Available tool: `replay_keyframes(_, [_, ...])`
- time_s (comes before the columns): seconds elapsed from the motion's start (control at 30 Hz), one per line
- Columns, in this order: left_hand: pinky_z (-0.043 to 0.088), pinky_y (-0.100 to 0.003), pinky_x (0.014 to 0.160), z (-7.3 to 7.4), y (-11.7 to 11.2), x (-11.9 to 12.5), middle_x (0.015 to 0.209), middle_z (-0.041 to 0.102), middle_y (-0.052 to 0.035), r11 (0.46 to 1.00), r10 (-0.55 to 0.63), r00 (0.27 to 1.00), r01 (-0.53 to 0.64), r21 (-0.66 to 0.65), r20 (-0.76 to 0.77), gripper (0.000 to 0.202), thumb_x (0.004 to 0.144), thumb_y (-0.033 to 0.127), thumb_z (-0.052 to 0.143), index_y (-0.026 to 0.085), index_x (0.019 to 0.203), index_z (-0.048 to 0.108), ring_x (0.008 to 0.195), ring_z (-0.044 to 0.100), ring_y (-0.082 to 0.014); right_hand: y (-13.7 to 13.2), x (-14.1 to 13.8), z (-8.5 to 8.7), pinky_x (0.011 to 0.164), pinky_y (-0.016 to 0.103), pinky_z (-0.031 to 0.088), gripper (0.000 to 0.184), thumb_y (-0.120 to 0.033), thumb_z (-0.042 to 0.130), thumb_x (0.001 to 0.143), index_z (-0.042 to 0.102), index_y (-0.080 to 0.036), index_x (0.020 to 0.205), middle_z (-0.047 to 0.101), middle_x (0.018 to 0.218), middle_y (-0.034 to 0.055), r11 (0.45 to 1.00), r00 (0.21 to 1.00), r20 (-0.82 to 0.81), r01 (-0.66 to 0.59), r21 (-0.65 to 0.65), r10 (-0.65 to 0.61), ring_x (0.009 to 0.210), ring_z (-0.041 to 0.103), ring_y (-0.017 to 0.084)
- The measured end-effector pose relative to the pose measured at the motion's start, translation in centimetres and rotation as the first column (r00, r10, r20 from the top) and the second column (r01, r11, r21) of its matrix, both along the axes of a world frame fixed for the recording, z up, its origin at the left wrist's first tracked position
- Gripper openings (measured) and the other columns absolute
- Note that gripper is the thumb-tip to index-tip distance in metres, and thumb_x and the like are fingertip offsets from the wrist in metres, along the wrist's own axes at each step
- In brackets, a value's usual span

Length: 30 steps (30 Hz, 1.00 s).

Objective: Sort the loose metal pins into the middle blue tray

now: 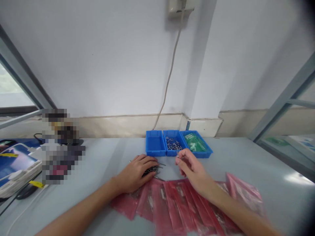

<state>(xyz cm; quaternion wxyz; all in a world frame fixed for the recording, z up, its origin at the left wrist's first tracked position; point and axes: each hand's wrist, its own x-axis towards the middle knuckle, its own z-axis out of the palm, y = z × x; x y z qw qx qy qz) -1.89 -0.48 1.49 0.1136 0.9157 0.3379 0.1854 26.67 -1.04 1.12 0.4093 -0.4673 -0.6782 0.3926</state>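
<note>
My left hand (137,171) lies over a pile of small dark metal pins (151,170) on the table, its fingers spread across them and hiding part of the pile. My right hand (188,164) is raised just in front of the blue bins, thumb and forefinger pinched together. A small shiny bit shows at its fingertips, too small to name. Several pink plastic bags (172,203) with small parts inside are fanned out below both hands. The middle blue bin (174,153) holds many short metal pins (173,143).
The left blue bin (156,153) shows its bare bottom. In the right blue bin (204,154) lies a green bag (196,142) with pale pieces. A power strip (23,178) and cables are at the left, and a wall cable (172,65) hangs behind the bins.
</note>
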Motion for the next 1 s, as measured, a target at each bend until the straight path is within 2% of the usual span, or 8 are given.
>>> replay_keyframes(0.13, [0.049, -0.047, 0.114, 0.0, 0.0, 0.0, 0.143, 0.067, -0.0061, 1.0, 0.006, 1.0, -0.006, -0.002, 0.003, 0.031, 0.114, 0.035, 0.054, 0.027, 0.142, 0.064, 0.129, 0.061, -0.0267, -0.4, 0.1, 0.3, 0.065, 0.031, 0.04, 0.022, -0.045, 0.055, 0.109, 0.052, -0.026, 0.098, 0.056, 0.086, -0.0013, 0.995, 0.993, 0.119, 0.006, 0.103, -0.018, 0.074, 0.05, 0.019])
replay_keyframes(0.23, [0.049, -0.047, 0.115, 0.0, 0.0, 0.0, 0.144, 0.067, -0.0062, 1.0, 0.006, 1.0, -0.006, 0.008, 0.005, 0.032, 0.114, 0.036, 0.054, 0.027, 0.144, 0.063, 0.13, 0.06, -0.027, -0.5, 0.1, 0.5, 0.066, 0.031, 0.039, 0.022, -0.045, 0.059, 0.108, 0.055, -0.026, 0.096, 0.057, 0.086, -0.0012, 0.993, 0.991, 0.135, -0.017, 0.115, 0.001, 0.076, 0.051, 0.019])
replay_keyframes(0.33, [0.049, -0.047, 0.114, -0.1, 0.0, 0.0, 0.144, 0.067, -0.0062, 1.0, 0.002, 1.0, -0.002, 0.011, 0.003, 0.031, 0.114, 0.036, 0.054, 0.027, 0.143, 0.063, 0.13, 0.06, -0.0271, -0.4, 0.0, 0.7, 0.067, 0.031, 0.041, 0.028, -0.051, 0.064, 0.105, 0.057, -0.025, 0.096, 0.054, 0.081, -0.0032, 0.997, 0.996, -0.053, -0.073, -0.025, 0.071, 0.07, 0.051, 0.017])
replay_keyframes(0.47, [0.048, -0.047, 0.114, -0.1, 0.0, 0.0, 0.145, 0.067, -0.0061, 1.0, 0.003, 1.0, -0.003, 0.002, -0.001, 0.03, 0.114, 0.035, 0.055, 0.026, 0.141, 0.064, 0.13, 0.06, -0.0274, -0.4, -0.1, 1.0, 0.062, 0.028, 0.039, 0.034, -0.058, 0.067, 0.103, 0.064, -0.024, 0.104, 0.059, 0.087, -0.002, 0.946, 0.937, -0.342, -0.173, -0.274, 0.073, 0.063, 0.047, 0.013])
replay_keyframes(0.6, [0.047, -0.046, 0.115, -0.1, 0.0, 0.0, 0.145, 0.067, -0.0064, 1.0, 0.004, 1.0, -0.004, 0.003, 0.0, 0.031, 0.114, 0.035, 0.054, 0.026, 0.142, 0.064, 0.13, 0.06, -0.0275, -0.4, 0.0, 1.2, 0.061, 0.027, 0.036, 0.036, -0.057, 0.073, 0.1, 0.069, -0.022, 0.102, 0.057, 0.085, -0.0013, 0.92, 0.894, -0.447, -0.203, -0.335, 0.035, 0.064, 0.046, 0.012])
replay_keyframes(0.73, [0.048, -0.045, 0.115, -0.1, 0.0, 0.0, 0.145, 0.067, -0.0061, 1.0, 0.005, 1.0, -0.005, 0.001, 0.001, 0.031, 0.114, 0.035, 0.054, 0.026, 0.142, 0.064, 0.13, 0.06, -0.0267, -0.2, 0.0, 1.2, 0.064, 0.028, 0.039, 0.032, -0.053, 0.071, 0.102, 0.07, -0.022, 0.107, 0.059, 0.09, 0.0003, 0.933, 0.89, -0.455, -0.189, -0.307, 0.03, 0.068, 0.048, 0.013])
replay_keyframes(0.9, [0.048, -0.046, 0.115, 0.0, 0.0, 0.1, 0.145, 0.067, -0.0056, 1.0, 0.002, 1.0, -0.002, -0.003, -0.001, 0.03, 0.114, 0.035, 0.054, 0.026, 0.141, 0.064, 0.13, 0.059, -0.0265, 0.1, 0.2, 0.7, 0.067, 0.031, 0.044, 0.03, -0.053, 0.072, 0.101, 0.066, -0.024, 0.101, 0.054, 0.081, -0.0021, 0.989, 0.965, -0.259, -0.084, -0.124, 0.05, 0.07, 0.05, 0.016])
replay_keyframes(1.0, [0.047, -0.047, 0.115, 0.0, 0.0, 0.0, 0.146, 0.066, -0.006, 1.0, -0.002, 1.0, 0.002, -0.005, -0.004, 0.03, 0.115, 0.034, 0.054, 0.026, 0.142, 0.064, 0.131, 0.059, -0.0271, 0.3, 0.2, 0.3, 0.067, 0.031, 0.043, 0.029, -0.052, 0.074, 0.099, 0.065, -0.024, 0.097, 0.053, 0.082, -0.0021, 0.997, 0.976, -0.214, -0.047, -0.061, 0.033, 0.073, 0.049, 0.017])
